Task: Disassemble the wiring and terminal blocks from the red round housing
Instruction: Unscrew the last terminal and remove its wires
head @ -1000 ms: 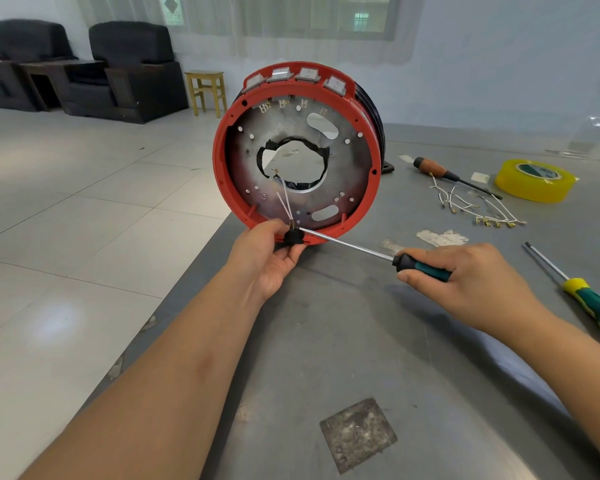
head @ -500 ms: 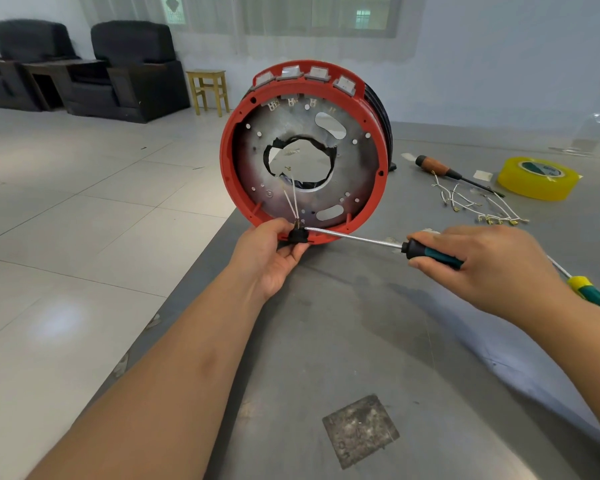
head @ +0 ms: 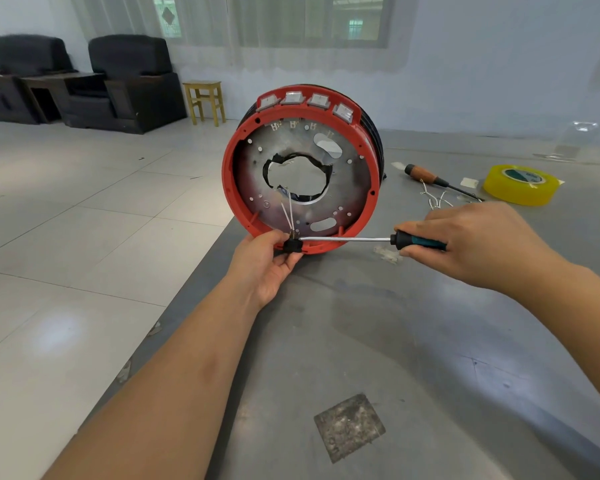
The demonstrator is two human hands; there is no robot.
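My right hand (head: 478, 244) has swung round from 1 second ago, so the screwdriver (head: 347, 239) now lies nearly level instead of slanting down toward me. Its tip sits in the small black terminal block (head: 292, 245), which my left hand (head: 264, 268) pinches between thumb and fingertips against the bottom rim of the red round housing (head: 302, 168) — the housing stands on edge on the grey table (head: 378, 341). My right fingers are curled round the dark handle. 2 thin white wires (head: 288, 214) run from the block up into the centre hole.

The risk here: the tip slips out of the screw and jabs my left thumb, or I tug the wires and the housing rolls, since nothing braces it but my pinch.

Writing — the yellow tape roll (head: 520, 183) has a green inner label, too blurred to read.
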